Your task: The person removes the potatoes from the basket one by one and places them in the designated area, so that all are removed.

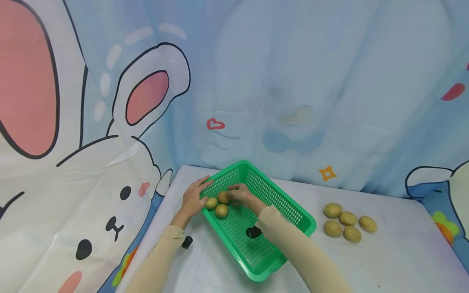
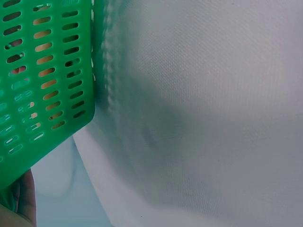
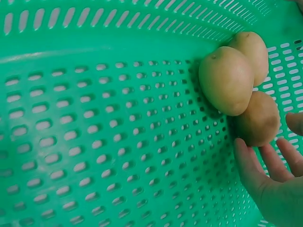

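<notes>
A green perforated plastic basket (image 1: 237, 272) stands at an angle on the white-covered table. Three potatoes sit together in its far left part: one (image 1: 211, 203) against the left side, one (image 1: 221, 211) nearer me, and one (image 1: 224, 197) by my right hand. My left hand (image 1: 192, 200) holds the basket's left rim; in the left wrist view, part of that hand (image 2: 26, 201) shows under the rim. My right hand (image 1: 239, 193) reaches inside, fingers spread. In the right wrist view its fingertips (image 3: 241, 147) are right at the lower edge of the nearest potato (image 3: 259, 120).
Several loose potatoes (image 1: 347, 218) lie in a group on the table (image 1: 395, 252), right of the basket. Black wrist devices (image 1: 187, 242) show at both sleeves. A blue cartoon-printed curtain (image 1: 293, 81) hangs behind the table, with a printed rabbit at the left.
</notes>
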`<state>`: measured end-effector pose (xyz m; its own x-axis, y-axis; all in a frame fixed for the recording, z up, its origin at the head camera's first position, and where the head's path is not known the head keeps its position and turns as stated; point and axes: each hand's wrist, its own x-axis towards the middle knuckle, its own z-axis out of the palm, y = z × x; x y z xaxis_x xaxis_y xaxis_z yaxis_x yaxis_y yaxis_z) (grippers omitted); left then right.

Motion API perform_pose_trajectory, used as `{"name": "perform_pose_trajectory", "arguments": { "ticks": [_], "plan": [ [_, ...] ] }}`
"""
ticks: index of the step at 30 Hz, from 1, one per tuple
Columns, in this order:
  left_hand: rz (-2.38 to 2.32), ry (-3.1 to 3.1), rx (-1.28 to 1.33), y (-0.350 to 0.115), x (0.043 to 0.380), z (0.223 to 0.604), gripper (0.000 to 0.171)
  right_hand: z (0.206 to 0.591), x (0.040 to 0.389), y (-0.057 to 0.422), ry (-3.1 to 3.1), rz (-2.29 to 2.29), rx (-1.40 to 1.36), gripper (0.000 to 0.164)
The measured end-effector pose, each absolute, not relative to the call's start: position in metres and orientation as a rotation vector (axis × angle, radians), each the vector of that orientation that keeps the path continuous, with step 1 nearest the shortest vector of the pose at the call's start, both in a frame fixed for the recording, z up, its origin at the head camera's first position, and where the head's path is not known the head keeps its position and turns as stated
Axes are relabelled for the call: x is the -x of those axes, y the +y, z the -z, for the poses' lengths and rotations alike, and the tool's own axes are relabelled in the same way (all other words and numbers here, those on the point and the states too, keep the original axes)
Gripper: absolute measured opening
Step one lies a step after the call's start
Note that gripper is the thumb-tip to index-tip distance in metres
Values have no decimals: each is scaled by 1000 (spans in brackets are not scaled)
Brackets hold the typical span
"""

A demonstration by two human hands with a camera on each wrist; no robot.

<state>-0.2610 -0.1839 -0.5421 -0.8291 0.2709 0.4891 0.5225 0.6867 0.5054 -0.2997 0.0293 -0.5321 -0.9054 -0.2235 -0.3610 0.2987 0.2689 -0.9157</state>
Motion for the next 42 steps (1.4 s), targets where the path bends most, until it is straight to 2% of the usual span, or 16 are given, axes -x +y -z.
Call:
{"name": "perform_pose_trajectory", "arguments": {
  "ticks": [7, 26, 33, 42],
  "plan": [
    [926, -2529, 649, -174, 262, 542, 65, 533, 304, 37, 2162, 1653, 24, 39],
    [918, -2515, 658, -168, 255, 536, 64, 529, 294, 61, 2199, 1624, 32, 38],
    [921, -2516, 658, -171, 255, 535, 64, 531, 289, 77, 2218, 1584, 28, 33],
    [932, -2507, 622, -181, 254, 535, 63, 511, 279, 91, 2224, 1578, 89, 35]
  ]
}}
